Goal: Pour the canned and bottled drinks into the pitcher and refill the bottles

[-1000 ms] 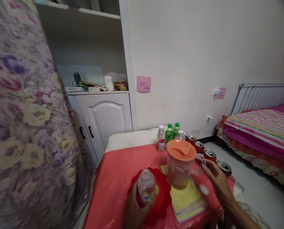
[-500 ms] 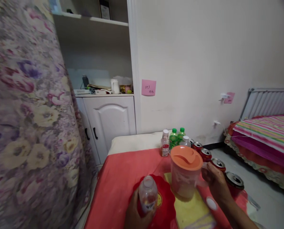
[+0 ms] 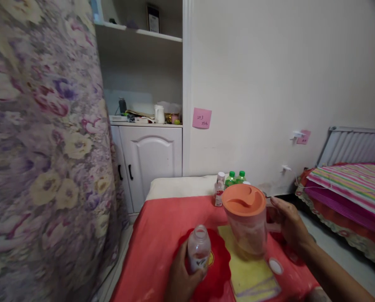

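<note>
My left hand (image 3: 182,274) is wrapped round a clear open-mouthed bottle (image 3: 200,247), upright over a red scalloped tray (image 3: 220,256). A translucent pitcher (image 3: 248,235) with an orange lid (image 3: 244,200) is held by its handle in my right hand (image 3: 289,222). The pitcher tilts slightly, its top leaning left toward the bottle, above a yellow cloth (image 3: 253,277). A white cap (image 3: 276,266) lies to the right of the cloth. No liquid is seen passing between pitcher and bottle.
Behind the pitcher stand a white-capped bottle (image 3: 219,193) and green-capped bottles (image 3: 232,178). The cans on the right are mostly hidden by my right hand. A floral curtain (image 3: 48,167) hangs at left; a bed (image 3: 351,197) is at right.
The pitcher has risen a little and leans more to the left. My right hand has moved up with it. The view has shifted slightly, and my left hand still holds the bottle.
</note>
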Tool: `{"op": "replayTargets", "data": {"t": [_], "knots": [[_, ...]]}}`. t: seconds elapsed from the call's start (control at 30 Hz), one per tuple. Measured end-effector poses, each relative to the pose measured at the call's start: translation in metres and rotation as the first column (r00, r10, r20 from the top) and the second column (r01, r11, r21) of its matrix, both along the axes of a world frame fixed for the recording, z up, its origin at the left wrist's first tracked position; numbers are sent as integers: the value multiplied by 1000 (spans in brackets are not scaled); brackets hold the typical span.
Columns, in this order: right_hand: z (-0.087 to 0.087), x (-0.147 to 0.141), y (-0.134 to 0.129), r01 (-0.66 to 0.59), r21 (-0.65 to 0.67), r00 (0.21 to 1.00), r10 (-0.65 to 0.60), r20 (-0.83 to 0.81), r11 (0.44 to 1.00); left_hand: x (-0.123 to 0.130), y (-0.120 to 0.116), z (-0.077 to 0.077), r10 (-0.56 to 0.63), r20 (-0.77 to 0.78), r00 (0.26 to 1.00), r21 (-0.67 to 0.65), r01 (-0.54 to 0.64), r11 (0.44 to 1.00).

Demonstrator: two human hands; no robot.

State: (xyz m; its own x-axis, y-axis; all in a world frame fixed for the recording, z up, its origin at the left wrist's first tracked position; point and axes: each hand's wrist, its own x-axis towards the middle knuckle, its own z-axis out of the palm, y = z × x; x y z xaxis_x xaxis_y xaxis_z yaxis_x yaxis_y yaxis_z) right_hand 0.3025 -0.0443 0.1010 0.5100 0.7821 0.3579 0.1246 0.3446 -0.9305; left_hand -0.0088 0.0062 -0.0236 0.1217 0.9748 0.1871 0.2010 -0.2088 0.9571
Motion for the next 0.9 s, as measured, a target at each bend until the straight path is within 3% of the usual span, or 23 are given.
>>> {"op": "replayTargets", "data": {"t": [0.23,0.53,0.73,0.9], "knots": [[23,-12,-6,-164,-137,980,177,88,977,2,-12,18,-51,12,999,1,51,999],[50,-29,-6,-300,-285,887,376,266,910,1,-8,7,-88,-8,996,44,88,995],[62,-31,-1,-308,-324,830,420,368,894,2,-9,8,-106,-19,994,58,107,993],[73,-33,-1,-332,-382,805,470,362,862,3,-11,8,-90,-66,994,44,93,995]]}}
